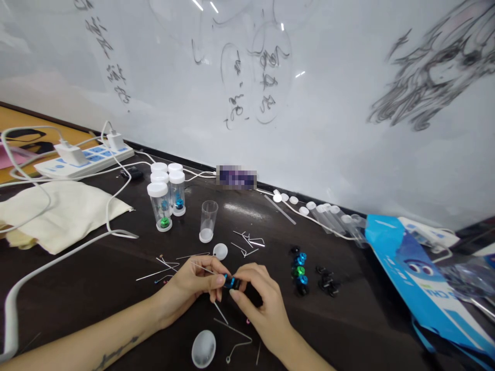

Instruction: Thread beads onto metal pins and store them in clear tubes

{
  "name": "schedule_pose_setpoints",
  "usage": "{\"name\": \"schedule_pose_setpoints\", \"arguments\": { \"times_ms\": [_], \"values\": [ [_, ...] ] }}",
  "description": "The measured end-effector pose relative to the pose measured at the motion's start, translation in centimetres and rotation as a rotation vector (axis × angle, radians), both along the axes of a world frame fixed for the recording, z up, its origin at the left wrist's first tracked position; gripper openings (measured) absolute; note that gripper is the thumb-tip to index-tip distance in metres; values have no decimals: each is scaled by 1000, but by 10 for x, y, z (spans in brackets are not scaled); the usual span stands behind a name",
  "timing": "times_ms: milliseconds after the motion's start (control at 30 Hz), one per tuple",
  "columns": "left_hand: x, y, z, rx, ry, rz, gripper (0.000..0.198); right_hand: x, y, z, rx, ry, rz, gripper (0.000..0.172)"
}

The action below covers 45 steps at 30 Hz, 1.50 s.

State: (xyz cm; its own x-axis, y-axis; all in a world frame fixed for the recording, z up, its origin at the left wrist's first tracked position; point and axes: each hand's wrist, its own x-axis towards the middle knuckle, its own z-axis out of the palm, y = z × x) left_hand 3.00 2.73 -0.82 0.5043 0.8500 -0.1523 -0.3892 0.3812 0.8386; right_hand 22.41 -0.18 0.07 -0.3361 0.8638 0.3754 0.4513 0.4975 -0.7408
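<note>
Near the front of the dark table, my two hands meet around a small blue and black spool-like part [233, 282]. My left hand [197, 278] pinches its left side, and a thin metal wire sticks out past the fingers. The fingertips of my right hand [263, 293] are closed on the part's black right end. Below the hands lie a bent wire with a looped end [240, 344] and a small white oval dish [203, 349]. An uncapped clear tube [209, 221] stands beyond them, with a white round cap [220, 251] close by.
Several capped clear tubes [159, 206] stand at the left back, some holding coloured parts. Bent wires [247, 242] and blue, green and black parts [300, 270] lie around. A cream cloth [65, 211], white cables [50, 268], a power strip [88, 159] and a blue bag [417, 288] flank the table.
</note>
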Motion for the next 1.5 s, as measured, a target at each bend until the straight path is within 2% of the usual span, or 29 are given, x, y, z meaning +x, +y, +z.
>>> {"name": "schedule_pose_setpoints", "arguments": {
  "times_ms": [100,267,467,600,1133,1300,1500],
  "values": [
    [0,0,-1,4,1,-1,16,0,0,1,0,13,-6,14],
    [1,1,-1,6,-1,0,17,0,0,2,8,0,13,6],
    [1,0,1,-9,8,6,19,0,0,2,-3,12,-6,14],
    [1,0,3,-13,7,6,19,0,0,2,3,-5,2,8],
    [1,0,2,-9,3,6,20,-1,0,3,12,3,-14,12],
    [1,0,2,-8,2,3,19,0,0,3,9,-19,-7,8],
    [0,-1,2,-17,6,12,21,0,-1,2,3,3,-13,13]
  ]
}}
